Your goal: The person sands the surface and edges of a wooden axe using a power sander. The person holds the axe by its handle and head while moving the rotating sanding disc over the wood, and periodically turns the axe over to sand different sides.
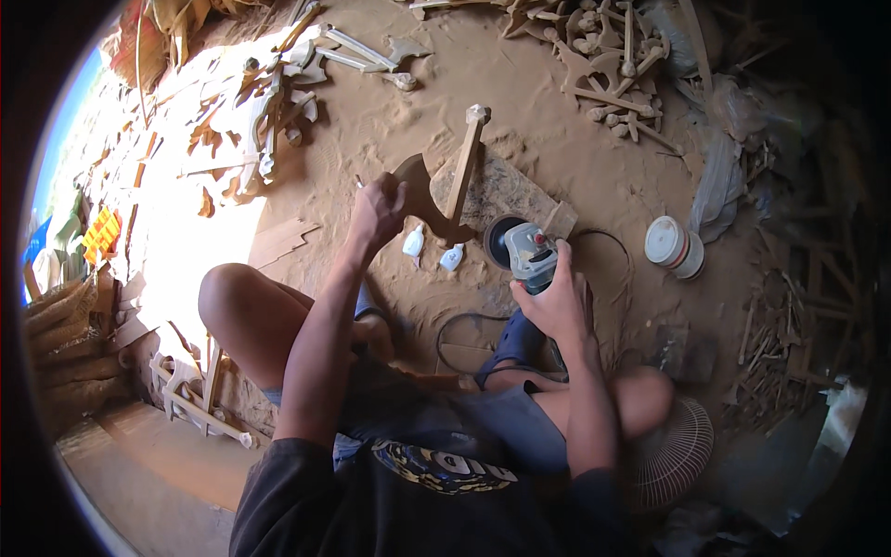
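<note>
Two small white bottles (414, 241) stand by my left hand (376, 212); a white tub (674, 246) lies right.

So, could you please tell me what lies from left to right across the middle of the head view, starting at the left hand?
Left hand on a dark wooden piece → two small white bottles → angle grinder in the right hand → white tub.

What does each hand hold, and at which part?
The right hand holds a grey angle grinder by its body. The left hand holds a dark curved wooden piece at its edge.
</note>
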The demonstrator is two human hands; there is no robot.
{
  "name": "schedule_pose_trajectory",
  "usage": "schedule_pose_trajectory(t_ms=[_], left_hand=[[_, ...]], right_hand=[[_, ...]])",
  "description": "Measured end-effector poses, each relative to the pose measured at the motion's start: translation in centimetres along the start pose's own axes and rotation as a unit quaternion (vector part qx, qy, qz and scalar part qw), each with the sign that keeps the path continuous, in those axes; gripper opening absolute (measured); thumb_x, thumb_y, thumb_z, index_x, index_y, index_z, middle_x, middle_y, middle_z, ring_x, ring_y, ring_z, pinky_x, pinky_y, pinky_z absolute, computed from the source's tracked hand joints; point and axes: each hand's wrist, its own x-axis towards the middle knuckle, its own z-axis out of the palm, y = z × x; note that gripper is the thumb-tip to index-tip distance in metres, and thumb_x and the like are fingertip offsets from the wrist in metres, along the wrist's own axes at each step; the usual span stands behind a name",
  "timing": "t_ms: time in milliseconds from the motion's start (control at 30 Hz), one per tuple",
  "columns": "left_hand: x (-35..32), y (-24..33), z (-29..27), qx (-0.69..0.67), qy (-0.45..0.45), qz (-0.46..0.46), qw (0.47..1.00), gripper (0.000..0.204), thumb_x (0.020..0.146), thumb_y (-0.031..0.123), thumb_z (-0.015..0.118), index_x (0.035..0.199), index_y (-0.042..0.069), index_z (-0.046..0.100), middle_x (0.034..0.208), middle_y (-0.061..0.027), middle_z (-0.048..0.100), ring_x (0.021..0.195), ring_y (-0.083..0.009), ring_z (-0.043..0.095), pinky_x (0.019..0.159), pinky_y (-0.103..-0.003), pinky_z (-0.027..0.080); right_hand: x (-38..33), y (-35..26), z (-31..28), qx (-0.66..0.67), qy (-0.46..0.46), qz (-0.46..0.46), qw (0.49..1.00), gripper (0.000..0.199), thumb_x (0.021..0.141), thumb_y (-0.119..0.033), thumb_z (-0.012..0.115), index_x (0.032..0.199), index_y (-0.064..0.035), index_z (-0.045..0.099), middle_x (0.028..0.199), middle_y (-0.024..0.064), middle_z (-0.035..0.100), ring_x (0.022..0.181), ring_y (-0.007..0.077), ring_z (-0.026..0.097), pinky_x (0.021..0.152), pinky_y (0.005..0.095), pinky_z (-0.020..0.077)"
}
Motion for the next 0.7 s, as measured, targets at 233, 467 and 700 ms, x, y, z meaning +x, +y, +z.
schedule_pose_trajectory(t_ms=[233, 467, 700], left_hand=[[0.4, 4.3, 0.4, 0.086, 0.025, 0.046, 0.995, 0.029, 0.1, 0.023, 0.064, 0.099, -0.006, 0.066, 0.083, -0.0302, 0.068, 0.072, -0.0462, 0.068, 0.067, -0.048, 0.053], [0.9, 6.0, 0.8, 0.06, 0.006, 0.02, 0.998, 0.023, 0.097, 0.016, 0.065, 0.098, -0.008, 0.066, 0.08, -0.0325, 0.066, 0.075, -0.0475, 0.07, 0.067, -0.049, 0.053], [1.0, 6.1, 0.9, 0.061, 0.008, 0.023, 0.998, 0.023, 0.099, 0.015, 0.064, 0.099, -0.008, 0.066, 0.077, -0.0322, 0.065, 0.072, -0.0459, 0.07, 0.064, -0.049, 0.052]], right_hand=[[1.5, -2.1, 1.7, -0.007, -0.061, -0.006, 0.998, 0.092, 0.079, -0.033, 0.083, 0.152, -0.0013, 0.035, 0.102, 0.0358, 0.071, 0.097, 0.0552, 0.069, 0.084, 0.0615, 0.0546], [2.2, -1.9, 4.0, 0.02, -0.029, -0.047, 0.998, 0.09, 0.08, -0.03, 0.083, 0.15, 0.0013, 0.037, 0.098, 0.0372, 0.071, 0.093, 0.0556, 0.069, 0.08, 0.0616, 0.0555], [2.7, -2.4, 4.3, 0.008, -0.057, -0.025, 0.998, 0.089, 0.08, -0.031, 0.083, 0.149, 0.0016, 0.037, 0.096, 0.0372, 0.071, 0.091, 0.056, 0.069, 0.079, 0.0623, 0.0549]])
